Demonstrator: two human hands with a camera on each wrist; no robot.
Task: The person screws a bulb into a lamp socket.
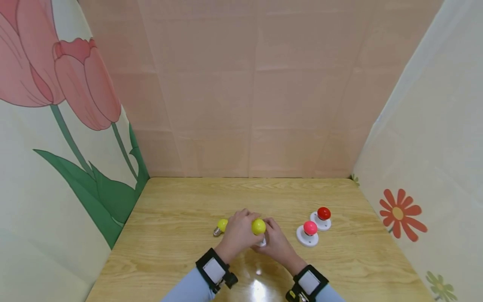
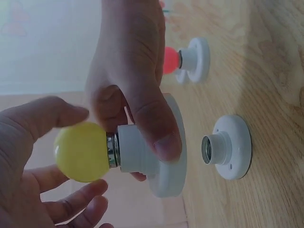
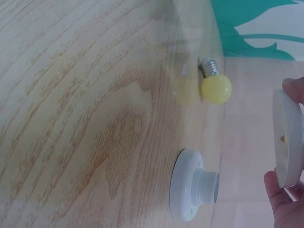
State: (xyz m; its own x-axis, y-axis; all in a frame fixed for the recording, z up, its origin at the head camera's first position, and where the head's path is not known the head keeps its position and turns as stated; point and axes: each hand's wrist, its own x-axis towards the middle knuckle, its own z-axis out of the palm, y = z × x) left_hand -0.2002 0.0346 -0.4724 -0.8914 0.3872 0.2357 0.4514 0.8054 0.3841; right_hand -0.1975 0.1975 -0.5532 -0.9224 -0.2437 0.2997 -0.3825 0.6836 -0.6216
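My right hand (image 1: 277,243) grips a white lamp holder (image 2: 166,180) by its round base, thumb across the front, raised over the table. A yellow bulb (image 2: 81,152) stands at the holder's mouth, part of its metal thread showing. Around that bulb my left hand (image 1: 238,231) is loosely spread; the thumb stands off the glass and the fingertips lie along its far side. The right wrist view catches the base's underside between the right hand's fingers (image 3: 280,204).
Another yellow bulb (image 3: 216,89) lies on the wooden table (image 1: 181,201) at the left. A white lamp holder (image 2: 232,147) without a bulb stands nearby. To the right are two holders, one with a pink bulb (image 1: 310,227), one with a red bulb (image 1: 323,213).
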